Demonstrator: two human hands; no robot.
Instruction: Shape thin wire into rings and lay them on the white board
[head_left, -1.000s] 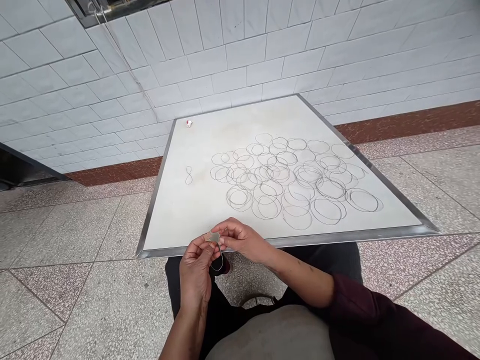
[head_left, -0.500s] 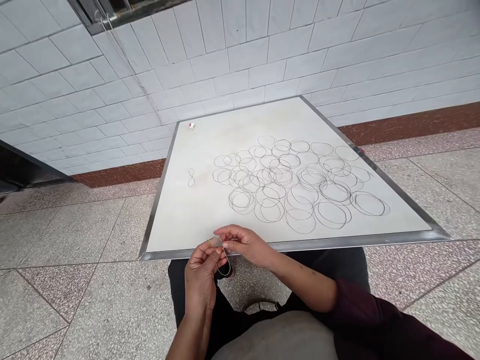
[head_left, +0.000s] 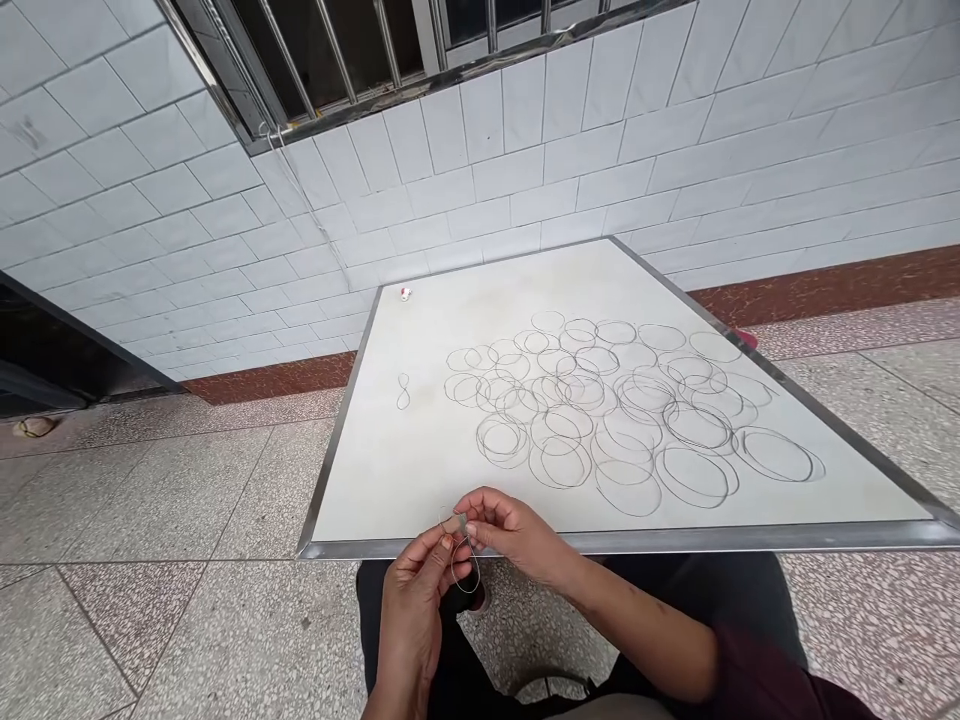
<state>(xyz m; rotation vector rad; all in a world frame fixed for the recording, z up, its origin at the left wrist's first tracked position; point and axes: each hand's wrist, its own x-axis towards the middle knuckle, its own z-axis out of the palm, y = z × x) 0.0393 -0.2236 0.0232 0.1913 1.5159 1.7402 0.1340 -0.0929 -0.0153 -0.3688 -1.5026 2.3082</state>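
Note:
At the table's near edge, my left hand (head_left: 416, 600) pinches a thin wire loop (head_left: 477, 580) between thumb and fingers. The loop's rounded lower end hangs below the fingertips, and a smaller bend shows above them. My right hand (head_left: 517, 528) is closed at the upper part of the same wire, its thumb and fingertips touching it from the right. The fingers partly cover the crossing of the wire. A small figure-eight wire (head_left: 403, 400) lies on the left side of the table.
Many thin wire rings (head_left: 574, 385) lie overlapping over the table's middle and right. The white table (head_left: 375, 470) has a metal rim. A small red-and-white object (head_left: 406, 294) sits near its far left corner. Behind stand a tiled wall (head_left: 510, 185) and a barred window (head_left: 375, 40).
The camera has tilted up, so more of the window shows and the table sits lower in view. Both hands remain together on the wire loop, with slightly shifted fingers.

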